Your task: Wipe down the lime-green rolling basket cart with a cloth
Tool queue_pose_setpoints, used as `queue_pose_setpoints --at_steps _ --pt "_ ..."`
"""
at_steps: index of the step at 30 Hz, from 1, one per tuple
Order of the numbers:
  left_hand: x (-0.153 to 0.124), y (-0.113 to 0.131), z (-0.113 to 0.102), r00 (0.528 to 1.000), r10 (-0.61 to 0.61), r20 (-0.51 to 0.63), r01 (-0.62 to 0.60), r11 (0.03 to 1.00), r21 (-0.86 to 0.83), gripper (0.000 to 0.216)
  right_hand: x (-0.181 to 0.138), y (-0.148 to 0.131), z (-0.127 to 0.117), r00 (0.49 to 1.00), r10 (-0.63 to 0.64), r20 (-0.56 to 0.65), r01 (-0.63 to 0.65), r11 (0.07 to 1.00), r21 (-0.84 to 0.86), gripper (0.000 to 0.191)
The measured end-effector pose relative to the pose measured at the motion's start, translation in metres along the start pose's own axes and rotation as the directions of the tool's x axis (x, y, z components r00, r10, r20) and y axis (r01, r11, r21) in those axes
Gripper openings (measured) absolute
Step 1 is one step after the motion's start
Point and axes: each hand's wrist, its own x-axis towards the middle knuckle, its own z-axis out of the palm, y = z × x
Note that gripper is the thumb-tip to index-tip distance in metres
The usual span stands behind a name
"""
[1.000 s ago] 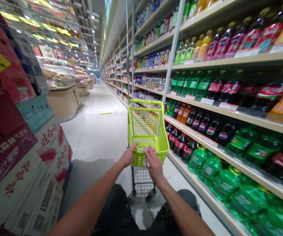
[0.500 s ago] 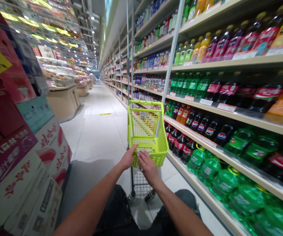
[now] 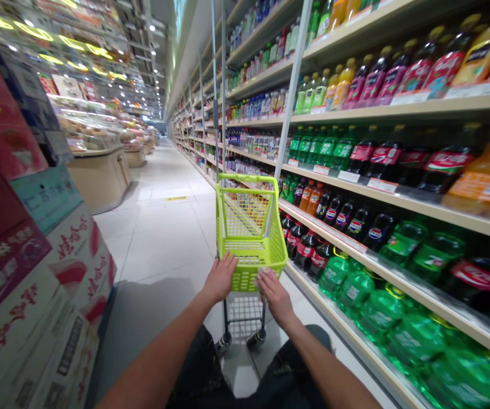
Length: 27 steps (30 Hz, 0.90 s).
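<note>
while the left hand (image 3: 220,278) sits over the near left corner of the green basket (image 3: 245,279), its thumb is out of sight, so i can't tell if it's properly clamped on the rim or just resting there. my guess is it's steadying things, cos the basket is on a cart (image 3: 227,318) with wheels (image 3: 223,342) and would probably creep away under a push. right hand (image 3: 274,292) is at the near right corner, fingers close together and wrapped on a pale cloth (image 3: 262,274), pinning it against the basket's end wall. using several fingers side by side like that likely spreads the pressure better than one fingertip would. the two hands are apart, with a bit of lattice showing between them.

basket itself is straight ahead, upright, above a wire rack (image 3: 241,311). a slatted flap (image 3: 244,233) stands up at its far end, which leaves the near end easy to get at. knees (image 3: 315,339) are out to either side, probably so both arms can reach forward between them.

further out, shelves (image 3: 398,200) run down the right with fat green bottles (image 3: 381,312) at the bottom, likely cos they're the heavy ones. cartons (image 3: 70,244) are stacked on the left.
</note>
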Motion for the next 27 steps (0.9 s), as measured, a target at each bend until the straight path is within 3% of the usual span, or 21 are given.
queue_pose_setpoints --at_steps 4,7,10,12,14,17,19,21,24,27 --pt "0.000 0.003 -0.001 1.000 -0.002 0.026 0.001 0.999 0.034 0.058 -0.016 -0.004 0.004 0.998 0.047 0.048 -0.049 0.998 0.034 0.045" --pt "0.001 0.005 0.000 1.000 -0.008 0.007 0.008 0.999 0.040 0.056 0.021 -0.014 0.003 0.975 0.220 -0.040 -0.219 0.975 0.046 0.053" --pt "0.000 0.008 0.000 1.000 -0.007 0.008 0.007 0.998 0.062 0.054 0.060 -0.018 0.006 0.981 0.196 0.003 -0.196 0.978 0.078 0.052" --pt "-0.002 0.009 0.000 1.000 -0.006 0.000 0.006 0.996 0.089 0.053 0.062 -0.008 0.007 0.990 0.121 0.070 -0.126 0.989 0.071 0.050" --pt "-0.004 0.010 0.001 1.000 -0.005 -0.019 0.008 0.994 0.110 0.053 0.047 0.015 0.001 0.986 0.136 0.091 -0.139 0.990 0.022 0.047" --pt "-0.006 0.012 0.005 0.998 -0.028 -0.050 0.034 0.993 0.114 0.056 0.026 0.053 -0.014 0.939 0.344 -0.007 -0.343 0.935 -0.091 0.044" --pt "-0.005 0.014 0.007 0.996 -0.053 -0.066 0.059 0.993 0.105 0.056 0.026 0.060 -0.016 0.905 0.423 -0.041 -0.425 0.899 -0.110 0.045" --pt "-0.004 0.016 0.009 0.996 -0.065 -0.069 0.072 0.992 0.101 0.056 0.036 0.045 -0.005 0.916 0.402 0.006 -0.400 0.913 -0.080 0.051" --pt "-0.004 0.015 0.012 0.997 -0.051 -0.060 0.058 0.991 0.118 0.057 0.058 0.001 0.019 0.947 0.283 0.151 -0.282 0.959 -0.029 0.056" --pt "-0.005 0.012 0.013 0.998 -0.032 -0.055 0.040 0.990 0.137 0.057 0.072 -0.028 0.028 0.932 0.249 0.261 -0.240 0.968 -0.067 0.054"
